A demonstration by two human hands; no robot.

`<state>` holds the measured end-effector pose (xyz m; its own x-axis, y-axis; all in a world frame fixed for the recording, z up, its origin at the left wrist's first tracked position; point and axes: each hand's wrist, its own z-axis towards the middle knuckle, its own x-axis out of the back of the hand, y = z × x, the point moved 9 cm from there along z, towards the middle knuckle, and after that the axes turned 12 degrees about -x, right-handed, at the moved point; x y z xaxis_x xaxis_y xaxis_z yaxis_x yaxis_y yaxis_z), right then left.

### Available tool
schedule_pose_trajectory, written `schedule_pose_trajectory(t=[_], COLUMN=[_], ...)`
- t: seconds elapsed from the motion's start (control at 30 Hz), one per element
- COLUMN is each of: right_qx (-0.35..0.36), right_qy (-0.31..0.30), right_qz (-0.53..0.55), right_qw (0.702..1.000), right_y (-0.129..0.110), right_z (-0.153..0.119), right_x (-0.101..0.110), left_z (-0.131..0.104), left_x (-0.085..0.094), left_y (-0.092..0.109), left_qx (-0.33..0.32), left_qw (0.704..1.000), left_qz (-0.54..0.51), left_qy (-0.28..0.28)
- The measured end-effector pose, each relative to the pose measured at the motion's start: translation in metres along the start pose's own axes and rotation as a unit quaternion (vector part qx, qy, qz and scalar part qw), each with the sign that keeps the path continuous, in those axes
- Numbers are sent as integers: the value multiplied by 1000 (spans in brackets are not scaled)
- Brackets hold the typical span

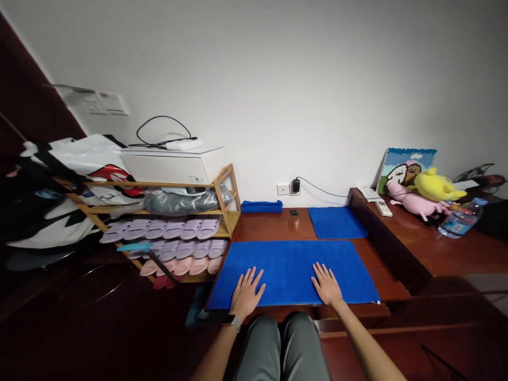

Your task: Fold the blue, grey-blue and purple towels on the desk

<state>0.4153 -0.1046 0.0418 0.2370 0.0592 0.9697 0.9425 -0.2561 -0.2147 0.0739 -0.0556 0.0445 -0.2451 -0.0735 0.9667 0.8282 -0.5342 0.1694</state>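
A blue towel lies spread out flat across the near part of the brown wooden desk. My left hand rests palm down on its left front part, fingers apart, with a watch on the wrist. On the towel's right front part lies my right hand, also flat with fingers stretched. Neither hand grips anything. Behind, a folded blue towel sits at the back right of the desk. Against the wall at the back left is a rolled blue towel.
To the left stands a wooden rack with several slippers and a white box on top. A higher desk section on the right bears plush toys, a remote and a water bottle. A charger is plugged into the wall.
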Motion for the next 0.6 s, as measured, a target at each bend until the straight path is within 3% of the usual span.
schedule_pose_trajectory(t=[0.1, 0.27, 0.37, 0.47, 0.6], right_qx=[-31, -130, -156, -120, -39], right_qy=[15, 40, 61, 80, 54], right_qz=[-12, -38, -33, -1, 45], right_qw=[999, 990, 985, 990, 997], right_y=[26, 116, 147, 122, 31], right_z=[1, 7, 11, 24, 58], right_x=[-2, -3, 0, 7, 14], left_z=[-27, -82, -83, -40, 63], left_x=[2, 14, 27, 39, 23], left_y=[-26, -91, -107, -78, 21], left_qx=[34, 87, 94, 74, -56], left_qw=[999, 990, 986, 986, 995], left_qz=[35, 108, 127, 114, 43], left_qy=[16, 39, 57, 97, 75])
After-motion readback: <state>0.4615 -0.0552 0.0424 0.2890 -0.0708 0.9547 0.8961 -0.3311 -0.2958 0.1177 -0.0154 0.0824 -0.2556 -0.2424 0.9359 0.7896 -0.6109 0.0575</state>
